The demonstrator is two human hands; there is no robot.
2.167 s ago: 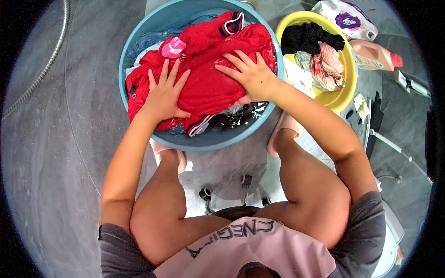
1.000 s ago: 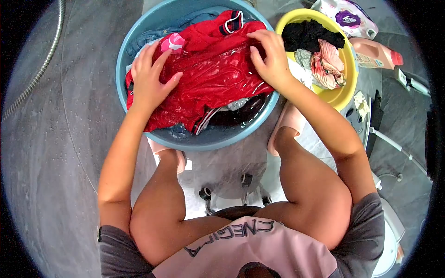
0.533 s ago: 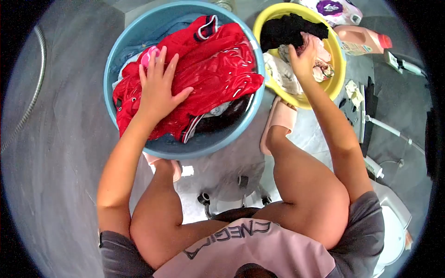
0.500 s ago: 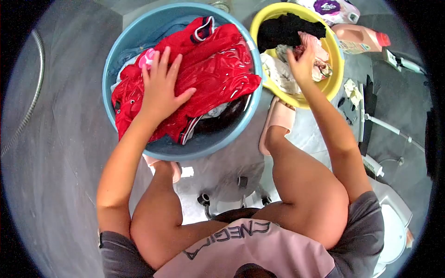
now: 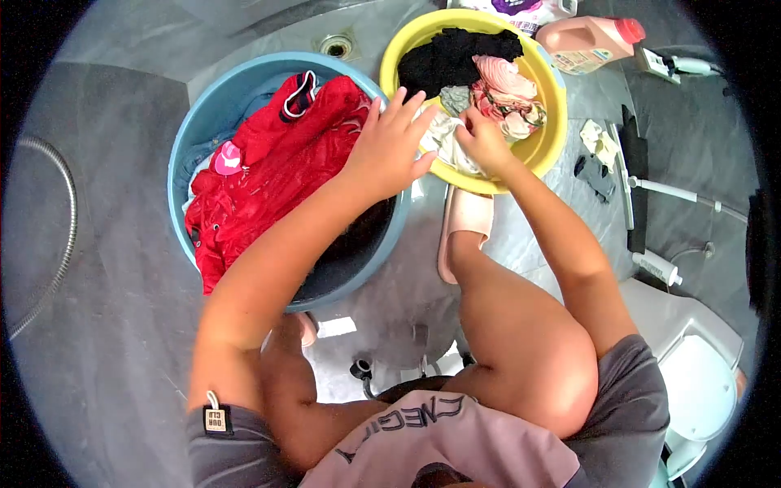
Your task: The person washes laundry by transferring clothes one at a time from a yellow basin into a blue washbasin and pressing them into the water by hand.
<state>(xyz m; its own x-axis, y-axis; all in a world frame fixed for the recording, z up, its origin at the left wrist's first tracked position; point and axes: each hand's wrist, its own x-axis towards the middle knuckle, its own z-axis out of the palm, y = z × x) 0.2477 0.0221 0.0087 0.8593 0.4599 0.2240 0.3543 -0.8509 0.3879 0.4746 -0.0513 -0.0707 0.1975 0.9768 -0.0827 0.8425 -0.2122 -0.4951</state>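
My left hand [image 5: 386, 154] is open, fingers spread, over the rim between the blue basin [image 5: 176, 175] and the yellow basin [image 5: 561, 106]. My right hand [image 5: 486, 146] reaches into the yellow basin with its fingers closed on a white cloth [image 5: 446, 140]. Beside that cloth lie a black garment [image 5: 455, 61], a small grey cloth [image 5: 455, 99] and a pink patterned garment [image 5: 506, 91]. A wet red garment [image 5: 285, 154] fills much of the blue basin, with a pink piece [image 5: 228, 159] on it and dark water below.
A pink detergent bottle [image 5: 582, 45] and a white-and-purple pack [image 5: 521, 12] lie behind the yellow basin. Small cloths [image 5: 599, 145] are on the floor at right. A toilet [image 5: 695, 386] stands lower right, a metal hose [image 5: 69, 203] hangs left, and a floor drain [image 5: 335, 46] sits behind the basins.
My left hand has left the red garment and moved right to the yellow basin. My right hand has shifted from the pink garment to the white cloth. The view has turned.
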